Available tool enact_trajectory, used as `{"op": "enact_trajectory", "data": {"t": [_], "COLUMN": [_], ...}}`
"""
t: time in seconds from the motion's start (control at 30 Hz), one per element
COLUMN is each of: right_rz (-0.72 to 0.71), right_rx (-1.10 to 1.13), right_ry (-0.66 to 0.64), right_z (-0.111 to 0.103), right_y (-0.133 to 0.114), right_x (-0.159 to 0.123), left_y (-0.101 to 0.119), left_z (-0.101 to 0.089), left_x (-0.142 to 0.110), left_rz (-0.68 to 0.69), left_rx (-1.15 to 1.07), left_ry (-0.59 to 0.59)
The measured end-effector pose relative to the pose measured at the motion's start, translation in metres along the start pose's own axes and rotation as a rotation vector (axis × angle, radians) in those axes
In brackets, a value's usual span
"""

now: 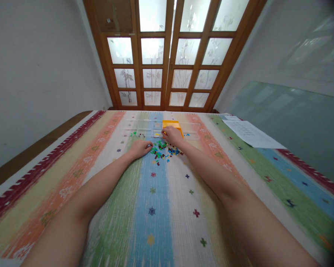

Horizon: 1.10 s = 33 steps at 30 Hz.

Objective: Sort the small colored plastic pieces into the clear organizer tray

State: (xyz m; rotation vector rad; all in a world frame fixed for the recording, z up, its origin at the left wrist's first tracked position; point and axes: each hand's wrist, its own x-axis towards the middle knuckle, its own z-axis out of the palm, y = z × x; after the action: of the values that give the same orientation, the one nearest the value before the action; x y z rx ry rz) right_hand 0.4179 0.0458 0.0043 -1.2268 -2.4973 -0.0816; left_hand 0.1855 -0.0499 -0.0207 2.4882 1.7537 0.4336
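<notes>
A loose pile of small green, blue, dark red and yellow plastic pieces (157, 151) lies on the striped tablecloth. My left hand (140, 149) rests at the left edge of the pile, its fingers curled together; whatever they hold is too small to make out. Above the clear compartment tray (196, 129), my right hand (172, 135) is pinched with the fingertips pointing left and down. Any piece in that pinch is hidden. Just behind my right hand is a yellow open box (171, 122). A few green pieces (133, 134) sit at the tray's left part, and blue ones (186, 135) at its right.
White printed sheets (252, 133) lie on the right side of the table. The striped tablecloth (156, 230) covers the table up to the far edge. Beyond stand wooden doors (167, 70) with frosted panes. A pale glass-like panel (295, 122) is at the right.
</notes>
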Motion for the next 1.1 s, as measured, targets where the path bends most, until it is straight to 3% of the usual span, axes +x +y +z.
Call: {"op": "enact_trajectory", "data": {"t": [0.23,0.43,0.6,0.83,1.1], "right_rz": [-0.12,-0.146,-0.129,-0.246,-0.268], "right_rx": [0.068,0.186,0.22,0.217,0.225], "right_ry": [0.023,0.066,0.109,0.145,0.126], "right_z": [-0.008,-0.007,-0.011,-0.003,0.0], "right_y": [0.009,0.021,0.02,0.011,0.01], "right_x": [-0.052,-0.094,-0.097,-0.097,-0.097], "left_y": [0.011,0.028,0.03,0.028,0.032], "left_z": [-0.007,-0.009,-0.008,-0.012,-0.012], "left_x": [-0.001,-0.001,0.001,0.001,0.001], "left_rz": [0.053,0.142,0.132,0.108,0.144], "left_rx": [-0.048,-0.076,-0.011,0.053,0.098], "left_ry": [-0.006,-0.078,-0.112,-0.107,-0.117]}}
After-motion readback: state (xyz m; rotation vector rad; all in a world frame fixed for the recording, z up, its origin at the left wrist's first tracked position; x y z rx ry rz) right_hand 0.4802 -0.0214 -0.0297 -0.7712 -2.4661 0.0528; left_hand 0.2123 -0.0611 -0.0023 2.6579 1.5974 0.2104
